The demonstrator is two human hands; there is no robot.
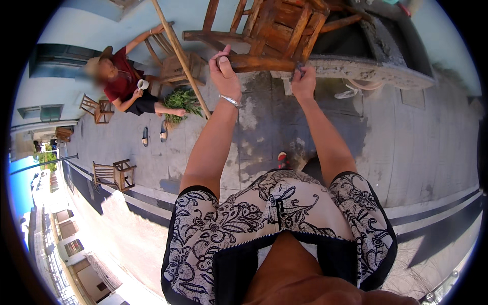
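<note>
A sunlit paved yard of grey concrete slabs (406, 137) stretches below, stained and patched in places, with a pale blue wall (76, 30) along its far side. Straight ahead a wooden chair (269, 35) of reddish-brown slats is lifted off the ground and tilted, its frame against the edge of a rough stone trough (386, 71).

The left hand (224, 71) is closed around the chair's lower rail, fingers curled over the wood and thumb raised along it; a thin silver bracelet (231, 100) sits on that wrist. The right hand (303, 81) grips the same rail further right, fingers wrapped tight, with something small and dark pinched against the wood (too small to tell what). Both forearms reach up from a black-and-white floral jacket (244, 223).

A long bamboo pole (180, 56) slants across just left of the left hand. Well apart on the left, a seated person in a red shirt (119, 76) and straw hat holds a white cup (143, 84), with a bundle of green leaves (184, 101) at their feet and a pair of sandals (154, 134) nearby. Small wooden stools (114, 173) stand further along the pavement.
</note>
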